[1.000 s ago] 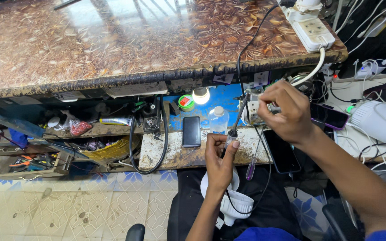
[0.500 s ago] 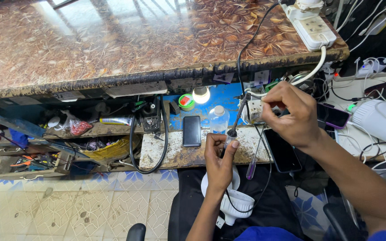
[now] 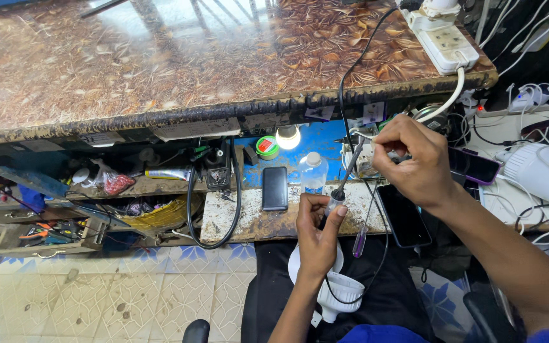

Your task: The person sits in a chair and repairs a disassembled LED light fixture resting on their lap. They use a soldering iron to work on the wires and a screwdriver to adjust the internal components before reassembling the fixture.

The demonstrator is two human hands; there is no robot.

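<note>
Hands meet over a low shelf under the counter (image 3: pixel 223 70). The left hand (image 3: pixel 318 238) is closed around a small pale part (image 3: pixel 335 203), pinched between thumb and fingers and held upright just above the person's lap. The right hand (image 3: pixel 414 159) is up and to the right of it, fingers curled shut on the handle of a soldering iron (image 3: pixel 349 171). The iron slants down and left from that grip, and its dark tip end meets the top of the part in the left hand. A black cord (image 3: pixel 344 82) runs from the iron up over the counter edge.

Below the left wrist, 1 white bulb housing (image 3: pixel 338 295) lies in the lap. Just right of the left hand hangs a thin purple tube (image 3: pixel 359 242). Beyond the fingers, on the shelf (image 3: pixel 255 219), stand a black phone (image 3: pixel 275 188) and a clear bottle (image 3: pixel 313 173), with a lit bulb (image 3: pixel 288 136) above them. Under the right wrist lies another dark phone (image 3: pixel 405 216). Up beyond the right hand, a white power strip (image 3: pixel 446 44) sits on the counter corner. Far to the left of both hands, a black hose (image 3: pixel 233 190) loops down from the shelf.
</note>
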